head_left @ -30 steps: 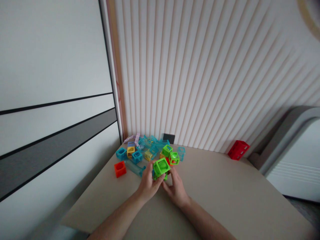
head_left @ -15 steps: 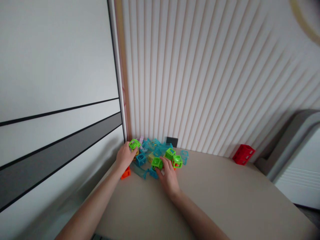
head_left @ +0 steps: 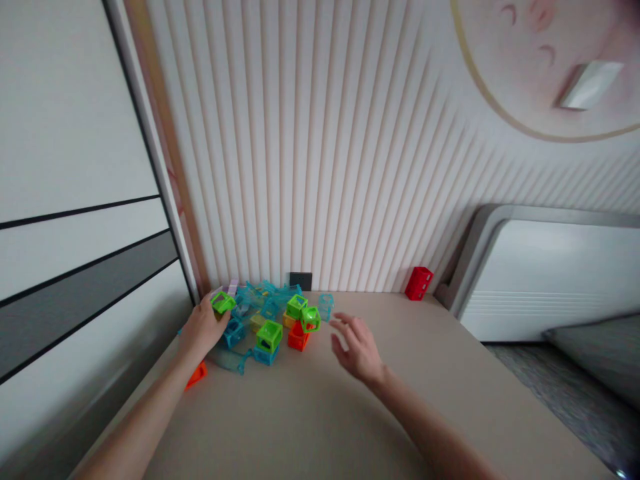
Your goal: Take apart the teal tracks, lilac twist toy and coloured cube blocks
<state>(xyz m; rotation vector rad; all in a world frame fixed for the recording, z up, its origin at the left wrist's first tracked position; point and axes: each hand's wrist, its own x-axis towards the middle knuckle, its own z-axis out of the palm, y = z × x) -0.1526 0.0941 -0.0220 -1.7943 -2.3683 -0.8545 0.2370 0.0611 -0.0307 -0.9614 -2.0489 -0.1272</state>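
Note:
My left hand [head_left: 201,327] reaches to the left end of a pile of hollow plastic cubes and holds a green cube [head_left: 223,303] at its fingertips. My right hand [head_left: 356,347] hovers open just right of the pile, fingers spread, holding nothing. In the pile sit a green cube [head_left: 269,335] on a blue one, two more green cubes [head_left: 304,313], an orange-red cube [head_left: 298,337], a blue cube [head_left: 233,332] and several clear teal pieces [head_left: 265,293]. An orange cube [head_left: 196,375] lies partly hidden under my left wrist.
The beige tabletop [head_left: 320,413] ends at a ribbed wall behind the pile. A red cube block [head_left: 419,283] stands at the back right, a dark socket [head_left: 301,281] on the wall. A white-grey bed frame [head_left: 550,267] lies to the right.
The view has swung right. My right hand has let go of the green cube on the pile and pulled back to the right, open. My left hand stays at the pile's left end with its green cube.

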